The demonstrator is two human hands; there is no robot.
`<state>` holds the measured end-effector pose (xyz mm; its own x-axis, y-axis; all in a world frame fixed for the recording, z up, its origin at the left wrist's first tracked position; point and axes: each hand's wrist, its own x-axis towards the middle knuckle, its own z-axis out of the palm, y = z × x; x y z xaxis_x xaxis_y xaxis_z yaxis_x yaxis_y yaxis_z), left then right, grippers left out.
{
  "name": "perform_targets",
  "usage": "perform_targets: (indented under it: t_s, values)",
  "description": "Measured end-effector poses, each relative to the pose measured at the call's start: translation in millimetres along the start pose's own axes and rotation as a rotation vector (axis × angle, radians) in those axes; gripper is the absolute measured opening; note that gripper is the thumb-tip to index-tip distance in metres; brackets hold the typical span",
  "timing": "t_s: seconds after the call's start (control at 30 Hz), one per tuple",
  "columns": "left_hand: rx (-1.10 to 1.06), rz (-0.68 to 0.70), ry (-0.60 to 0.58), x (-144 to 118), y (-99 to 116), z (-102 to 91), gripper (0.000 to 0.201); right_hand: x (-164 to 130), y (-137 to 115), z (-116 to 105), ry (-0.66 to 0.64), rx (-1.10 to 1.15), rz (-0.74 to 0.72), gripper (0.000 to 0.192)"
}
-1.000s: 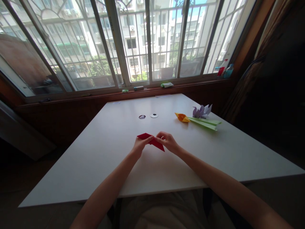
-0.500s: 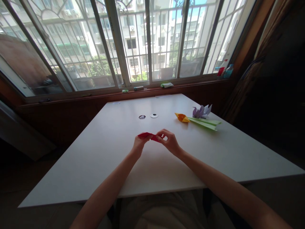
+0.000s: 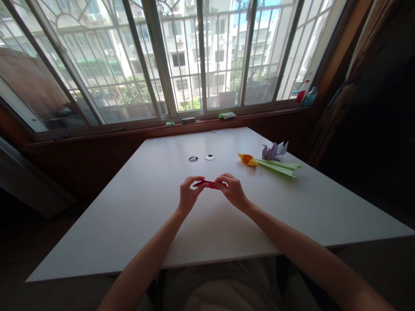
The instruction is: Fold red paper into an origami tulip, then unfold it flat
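A folded piece of red paper [image 3: 210, 185] is held level between both hands over the middle of the white table [image 3: 136, 216]. My left hand [image 3: 189, 192] pinches its left part between thumb and fingers. At the other end, my right hand [image 3: 232, 190] grips it the same way, its fingertips covering part of the paper. To the right lie an orange paper flower [image 3: 248, 160] with a pale green paper stem [image 3: 280, 167] and a purple and white paper flower [image 3: 274, 151].
Two round cable-hole fittings, one with a dark opening [image 3: 193, 159] and one with a white cover [image 3: 209, 157], sit in the tabletop. Small packets [image 3: 227, 115] rest on the sill below the barred window. Bottles [image 3: 311, 96] stand at the sill's right end.
My left hand has shifted its hold, its fingers now arched over the red paper's left part. The red paper has turned to lie more level. My right hand has moved slightly.
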<state>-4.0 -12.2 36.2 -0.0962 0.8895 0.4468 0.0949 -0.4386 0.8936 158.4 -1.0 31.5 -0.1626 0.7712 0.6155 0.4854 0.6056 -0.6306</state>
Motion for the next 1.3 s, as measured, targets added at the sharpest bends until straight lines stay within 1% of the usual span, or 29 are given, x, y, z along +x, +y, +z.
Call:
perform_targets:
  t_s: [0.07,0.17,0.27,0.37,0.47,0.57,0.73,0.87,1.03,1.3]
  values:
    - [0.077,0.043,-0.040,-2.1,2.4,0.9,0.018,-0.7,0.3,1.1,-0.017,-0.065,-0.040,0.012]
    - [0.114,0.033,-0.100,-5.5,1.4,4.4,0.012,-2.1,-0.8,2.3,-0.053,-0.158,-0.117,0.014]
    - [0.139,0.038,-0.111,-6.8,-3.5,6.4,0.009,-3.1,-2.6,2.3,-0.076,-0.226,-0.190,0.015]
    - [0.211,0.098,-0.125,-5.5,-8.2,5.2,0.005,-3.6,-4.1,1.3,-0.094,-0.274,-0.234,0.016]
    - [0.295,0.156,-0.155,-3.2,-10.1,2.9,0.006,-4.1,-5.3,0.5,-0.105,-0.287,-0.257,0.017]
    - [0.309,0.167,-0.168,-2.2,-9.1,2.4,0.006,-4.4,-6.1,0.5,-0.104,-0.274,-0.257,0.018]
    - [0.245,0.151,-0.151,-4.1,-5.4,5.7,0.007,-3.5,-5.4,2.0,-0.071,-0.241,-0.215,0.016]
    - [0.290,0.181,-0.108,-4.0,-5.9,5.1,0.006,-2.7,-4.3,2.8,-0.047,-0.217,-0.189,0.014]
    - [0.338,0.201,-0.073,-1.1,-10.4,1.7,0.008,-2.4,-3.2,3.7,-0.032,-0.205,-0.199,0.013]
    - [0.355,0.222,-0.046,0.2,-13.5,1.2,0.012,-0.9,-0.9,3.7,0.017,-0.202,-0.199,0.012]
